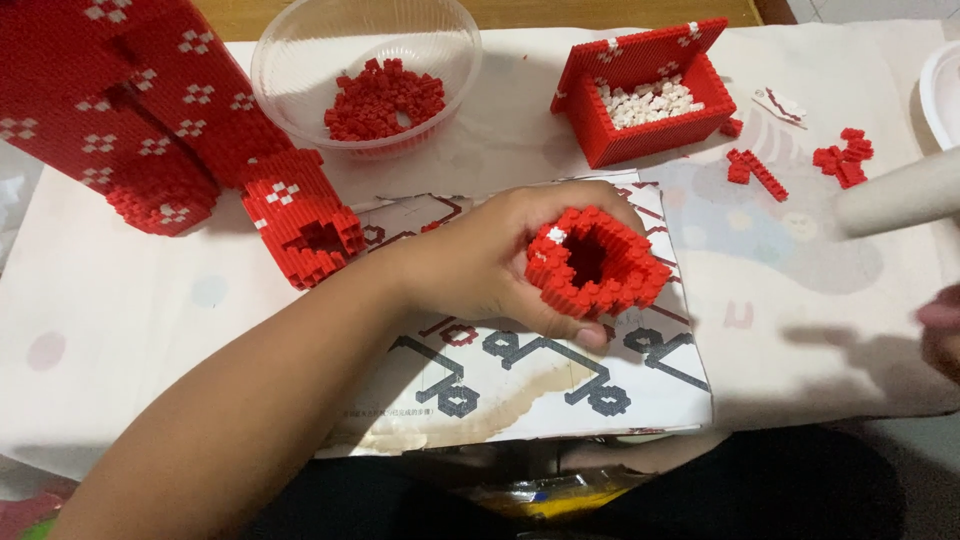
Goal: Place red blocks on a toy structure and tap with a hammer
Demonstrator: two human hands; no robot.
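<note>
Over the instruction sheet [560,385], the left hand [480,265] is wrapped tight around a hollow red brick piece [595,262], its opening facing up. Right hand [940,325] sits blurred at the edge, grip impossible to tell. Behind: a clear bowl [300,80] of red bricks, a red brick box [645,90] holding white bricks.

clear bowl [300,60], red brick box [655,135], instruction sheet [560,390]
</note>
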